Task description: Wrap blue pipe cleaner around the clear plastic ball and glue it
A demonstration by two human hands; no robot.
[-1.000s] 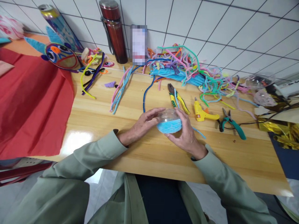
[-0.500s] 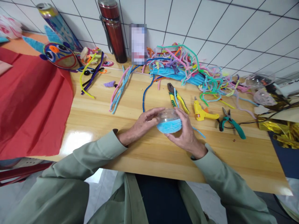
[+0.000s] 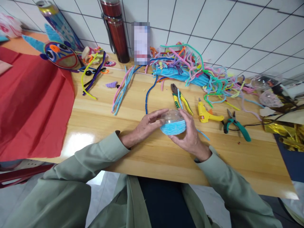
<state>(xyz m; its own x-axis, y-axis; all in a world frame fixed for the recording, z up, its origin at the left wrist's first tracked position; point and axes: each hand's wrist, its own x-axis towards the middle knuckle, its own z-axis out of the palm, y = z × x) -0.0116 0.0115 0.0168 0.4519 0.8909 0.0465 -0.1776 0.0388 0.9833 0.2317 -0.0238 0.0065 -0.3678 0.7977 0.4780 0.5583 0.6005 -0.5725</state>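
Between my two hands is a clear plastic ball (image 3: 173,125), its lower part wrapped in rows of light blue pipe cleaner. My left hand (image 3: 148,126) grips its left side with fingertips and thumb. On the right, my right hand (image 3: 188,133) curves round it, fingers at the top and thumb underneath. A loose light blue pipe cleaner end (image 3: 203,135) sticks out to the right behind my right hand. Just beyond the ball lie yellow-green handled pliers (image 3: 184,103) with a short blue piece across them.
A yellow glue gun (image 3: 207,114) and teal-handled pliers (image 3: 237,125) lie to the right. Along the wall runs a heap of pipe cleaners (image 3: 180,74), beside a phone (image 3: 142,44) and a red thermos (image 3: 116,31). Red cloth (image 3: 35,104) covers the left; a decorated fish-like piece (image 3: 60,55) stands there.
Both hands keep hold of the ball in nearly the same place. The ball appears very slightly turned, and the whole view has shifted a little.
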